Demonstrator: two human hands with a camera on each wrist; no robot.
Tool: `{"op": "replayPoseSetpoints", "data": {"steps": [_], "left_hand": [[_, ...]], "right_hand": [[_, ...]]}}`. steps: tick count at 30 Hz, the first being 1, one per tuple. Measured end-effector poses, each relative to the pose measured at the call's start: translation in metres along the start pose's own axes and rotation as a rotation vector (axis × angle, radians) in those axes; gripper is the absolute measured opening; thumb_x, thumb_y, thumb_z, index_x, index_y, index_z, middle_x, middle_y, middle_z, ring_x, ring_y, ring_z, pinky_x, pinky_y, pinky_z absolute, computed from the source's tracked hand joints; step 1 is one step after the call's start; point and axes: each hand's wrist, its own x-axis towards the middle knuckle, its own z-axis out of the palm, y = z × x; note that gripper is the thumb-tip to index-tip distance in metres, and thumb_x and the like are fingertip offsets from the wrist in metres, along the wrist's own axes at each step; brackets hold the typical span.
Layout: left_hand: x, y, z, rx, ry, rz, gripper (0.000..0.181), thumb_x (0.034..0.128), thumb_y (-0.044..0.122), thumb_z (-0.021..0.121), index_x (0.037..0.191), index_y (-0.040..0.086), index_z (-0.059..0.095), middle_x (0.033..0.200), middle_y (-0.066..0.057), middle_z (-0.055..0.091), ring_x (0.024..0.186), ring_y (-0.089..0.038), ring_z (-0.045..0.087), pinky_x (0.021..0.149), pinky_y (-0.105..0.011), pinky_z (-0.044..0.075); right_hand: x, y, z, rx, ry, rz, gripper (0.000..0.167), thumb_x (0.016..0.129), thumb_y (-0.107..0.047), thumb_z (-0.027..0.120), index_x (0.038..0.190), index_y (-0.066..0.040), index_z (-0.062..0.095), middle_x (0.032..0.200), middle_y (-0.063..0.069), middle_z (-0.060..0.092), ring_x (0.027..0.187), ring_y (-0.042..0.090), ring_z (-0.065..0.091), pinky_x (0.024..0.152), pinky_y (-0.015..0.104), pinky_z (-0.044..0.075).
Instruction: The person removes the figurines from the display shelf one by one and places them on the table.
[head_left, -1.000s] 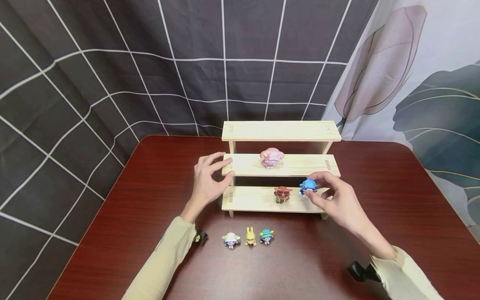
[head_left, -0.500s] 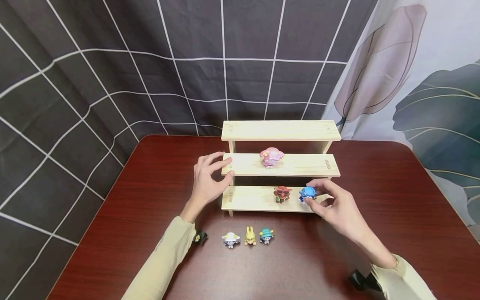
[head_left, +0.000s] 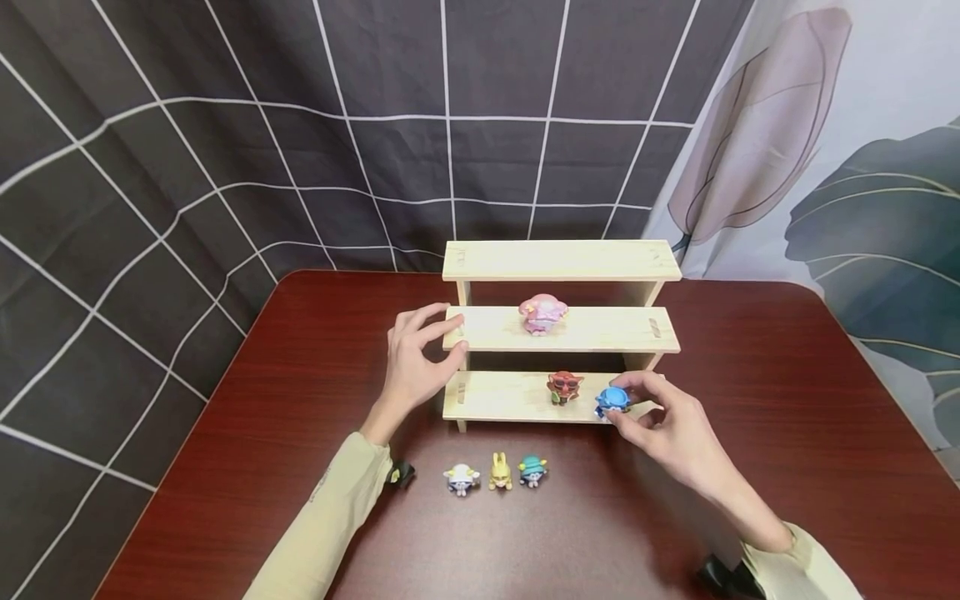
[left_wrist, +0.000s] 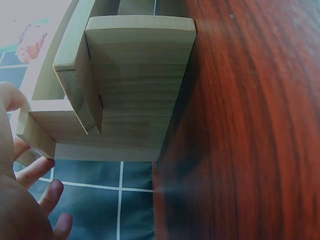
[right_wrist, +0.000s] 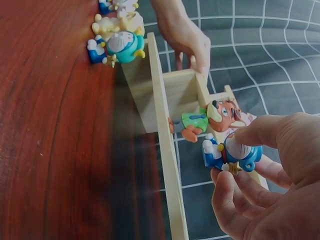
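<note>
The left hand (head_left: 416, 364) grips the left end of the middle board of a three-tier wooden shelf (head_left: 480, 329), its fingers and thumb around the board's end (left_wrist: 40, 135). Between thumb and fingertips the right hand (head_left: 678, 425) pinches a blue-hatted figure (head_left: 612, 401) over the right part of the lowest board (head_left: 502, 400). In the right wrist view a gap shows between the blue figure's feet (right_wrist: 212, 154) and the board (right_wrist: 170, 170). Just left of it, a red fox-like figure (head_left: 563, 388) stands on that board.
A pink figure (head_left: 543, 314) stands on the middle board. In front of the shelf, on the dark red table (head_left: 337, 333), are a white figure (head_left: 461, 479), a yellow one (head_left: 500, 472) and a teal-hatted one (head_left: 532, 471). A gridded curtain (head_left: 390, 158) hangs behind.
The right hand and the blue figure have moved down in the head view, toward the front edge of the lowest board. The left hand has kept its place on the middle board.
</note>
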Motion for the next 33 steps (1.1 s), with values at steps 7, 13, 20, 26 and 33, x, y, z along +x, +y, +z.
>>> {"op": "replayPoseSetpoints", "data": {"steps": [7,13,20,26,33], "left_hand": [[0.000,0.000,0.000,0.001,0.001,-0.001,0.034,0.0796,0.021,0.077,0.112,0.009,0.078,0.123,-0.009,0.067,0.106,-0.038,0.052,0.085,-0.054,0.032],[0.001,-0.001,0.000,-0.001,-0.005,-0.002,0.034,0.0804,0.021,0.077,0.112,0.010,0.078,0.123,-0.010,0.067,0.107,-0.039,0.052,0.085,-0.054,0.031],[0.001,-0.001,0.001,-0.008,-0.004,0.003,0.034,0.0798,0.020,0.077,0.112,0.010,0.078,0.124,-0.009,0.066,0.108,-0.041,0.052,0.085,-0.055,0.031],[0.000,0.000,0.001,-0.003,-0.005,-0.001,0.034,0.0796,0.020,0.078,0.112,0.010,0.078,0.124,-0.009,0.066,0.108,-0.039,0.052,0.086,-0.055,0.031],[0.000,0.000,0.000,-0.004,-0.002,0.002,0.034,0.0793,0.020,0.078,0.112,0.010,0.078,0.124,-0.009,0.066,0.108,-0.038,0.052,0.086,-0.054,0.031]], "right_hand": [[-0.006,0.001,0.003,0.026,-0.025,-0.022,0.040,0.076,0.009,0.080,0.107,-0.010,0.066,0.090,0.000,0.067,0.077,0.007,0.065,0.059,0.020,0.050],[-0.012,0.003,0.009,0.048,-0.052,-0.022,0.039,0.076,0.009,0.080,0.106,-0.012,0.065,0.089,-0.002,0.069,0.078,0.009,0.067,0.059,0.020,0.050],[-0.017,0.005,0.015,0.051,-0.069,-0.038,0.040,0.074,0.012,0.079,0.104,-0.011,0.065,0.087,-0.003,0.069,0.075,0.008,0.063,0.057,0.021,0.050],[-0.021,0.007,0.021,0.048,-0.086,-0.054,0.040,0.073,0.014,0.079,0.101,-0.010,0.063,0.086,-0.004,0.068,0.076,0.008,0.064,0.057,0.022,0.050],[-0.025,0.011,0.027,0.032,-0.108,-0.085,0.042,0.071,0.014,0.080,0.101,-0.011,0.063,0.085,-0.006,0.068,0.073,0.007,0.063,0.054,0.021,0.048]]}}
